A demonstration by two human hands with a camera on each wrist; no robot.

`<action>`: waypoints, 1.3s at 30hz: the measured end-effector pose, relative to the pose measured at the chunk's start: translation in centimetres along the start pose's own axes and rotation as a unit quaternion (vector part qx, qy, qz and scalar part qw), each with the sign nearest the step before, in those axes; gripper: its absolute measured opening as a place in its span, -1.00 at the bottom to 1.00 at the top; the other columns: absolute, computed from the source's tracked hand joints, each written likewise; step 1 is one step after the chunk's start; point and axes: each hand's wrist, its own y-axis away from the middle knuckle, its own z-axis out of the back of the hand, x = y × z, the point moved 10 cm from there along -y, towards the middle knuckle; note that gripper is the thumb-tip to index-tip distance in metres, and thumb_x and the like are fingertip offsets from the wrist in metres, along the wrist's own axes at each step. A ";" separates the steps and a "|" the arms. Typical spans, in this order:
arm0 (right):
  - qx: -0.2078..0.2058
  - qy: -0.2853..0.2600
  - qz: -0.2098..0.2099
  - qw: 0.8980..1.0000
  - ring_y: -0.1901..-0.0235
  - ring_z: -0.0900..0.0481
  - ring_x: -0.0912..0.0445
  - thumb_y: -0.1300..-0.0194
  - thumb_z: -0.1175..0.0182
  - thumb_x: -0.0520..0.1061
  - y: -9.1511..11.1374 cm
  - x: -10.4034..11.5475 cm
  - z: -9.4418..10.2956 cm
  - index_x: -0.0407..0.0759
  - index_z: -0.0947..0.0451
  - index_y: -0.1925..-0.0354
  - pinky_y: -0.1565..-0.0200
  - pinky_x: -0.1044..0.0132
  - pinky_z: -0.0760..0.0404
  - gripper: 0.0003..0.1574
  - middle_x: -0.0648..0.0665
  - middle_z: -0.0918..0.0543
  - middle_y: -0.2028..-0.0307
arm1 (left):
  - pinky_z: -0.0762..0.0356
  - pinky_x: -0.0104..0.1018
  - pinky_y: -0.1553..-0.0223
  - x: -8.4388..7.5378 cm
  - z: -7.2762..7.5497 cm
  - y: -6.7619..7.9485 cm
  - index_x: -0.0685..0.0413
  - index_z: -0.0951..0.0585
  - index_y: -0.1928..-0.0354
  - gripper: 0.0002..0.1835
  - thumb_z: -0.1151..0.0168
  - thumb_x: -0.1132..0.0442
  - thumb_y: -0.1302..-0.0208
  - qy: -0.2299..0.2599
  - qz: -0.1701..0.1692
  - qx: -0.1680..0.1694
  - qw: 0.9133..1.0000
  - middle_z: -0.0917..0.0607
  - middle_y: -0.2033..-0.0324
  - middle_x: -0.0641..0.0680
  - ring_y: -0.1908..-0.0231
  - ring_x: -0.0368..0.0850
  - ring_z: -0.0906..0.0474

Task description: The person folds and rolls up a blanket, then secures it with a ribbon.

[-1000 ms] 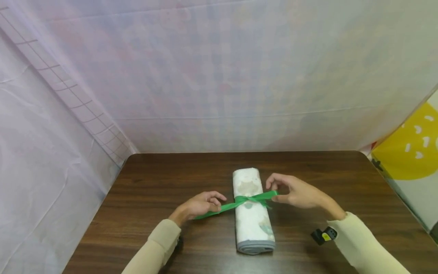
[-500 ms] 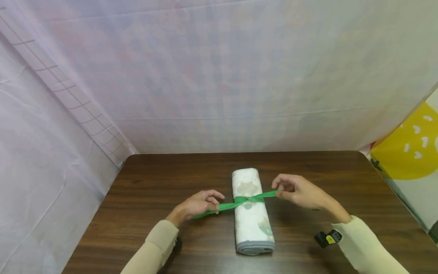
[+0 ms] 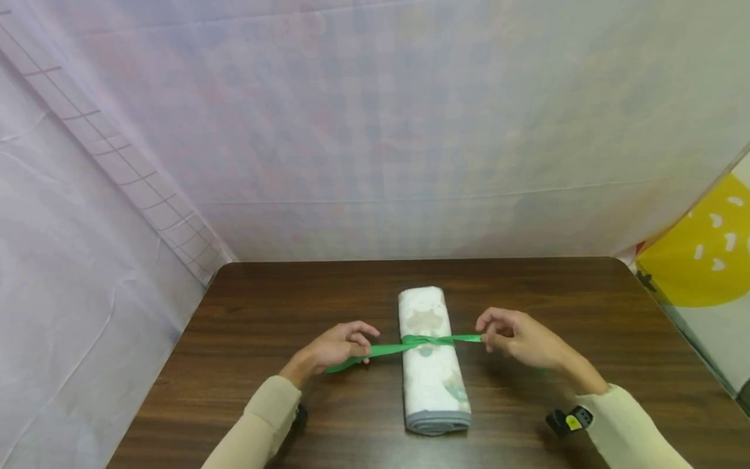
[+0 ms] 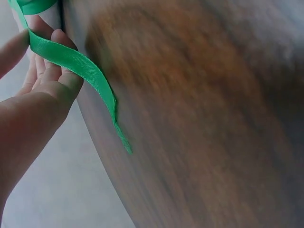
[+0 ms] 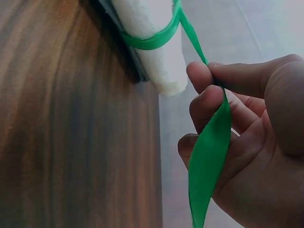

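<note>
A rolled white towel (image 3: pixel 431 384) with grey edging and pale printed shapes lies lengthwise on the table. Around its middle runs a green ribbon (image 3: pixel 387 350), crossed on top of the roll. My left hand (image 3: pixel 338 345) pinches one end of the ribbon left of the towel; in the left wrist view the ribbon's tail (image 4: pixel 88 71) curves down past the fingers. On the other side, my right hand (image 3: pixel 524 339) pinches the opposite end between thumb and index finger. In the right wrist view that ribbon tail (image 5: pixel 209 161) hangs across the palm. Both ends are stretched outward.
The dark wood-grain table (image 3: pixel 281 293) has rounded far corners. A pale curtain (image 3: pixel 375 130) hangs behind it, and a white sheet (image 3: pixel 76 293) stands at the left. To the right is a yellow printed shape (image 3: pixel 703 254).
My right hand has moved right and slightly down with its ribbon end; my left hand has drifted a little left. The ribbon crossing on the towel looks narrower and tighter.
</note>
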 end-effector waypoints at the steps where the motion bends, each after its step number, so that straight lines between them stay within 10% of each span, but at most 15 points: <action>1: 0.000 -0.002 -0.002 1.000 0.45 -0.58 0.04 -0.39 -0.16 -0.27 0.0 -0.2 -0.1 -0.24 -0.48 0.10 0.47 0.32 -0.56 -0.87 -0.17 -0.69 0.41 | -0.48 -0.32 0.18 0.0 0.1 0.0 0.27 -0.48 -0.22 -0.57 -0.19 0.42 -0.32 0.000 -0.002 -0.002 1.000 -0.71 0.26 0.25 0.31 -0.06 -0.65; 28: 0.025 -0.052 -0.016 0.998 0.51 -0.54 0.18 -0.35 -0.12 -0.38 -0.1 -5.3 -2.5 -0.28 -0.46 0.22 0.47 0.38 -0.48 -0.94 -0.09 -0.66 0.51 | -0.54 -0.32 0.19 0.8 1.9 0.8 0.38 -0.52 -0.08 -0.65 -0.19 0.47 -0.24 -0.044 -0.008 -0.013 0.999 -0.72 0.32 0.20 0.34 -0.08 -0.66; 39: 0.055 -0.051 -0.033 0.997 0.50 -0.53 0.18 -0.37 -0.18 -0.28 -0.3 -5.6 -3.2 -0.28 -0.51 0.19 0.45 0.42 -0.36 -0.93 -0.08 -0.67 0.50 | -0.52 -0.03 -0.09 0.2 1.1 0.5 0.10 -0.52 -0.21 -0.54 -0.33 0.21 -0.28 -0.102 -0.004 -0.004 0.995 -0.74 0.13 0.02 0.09 -0.11 -0.63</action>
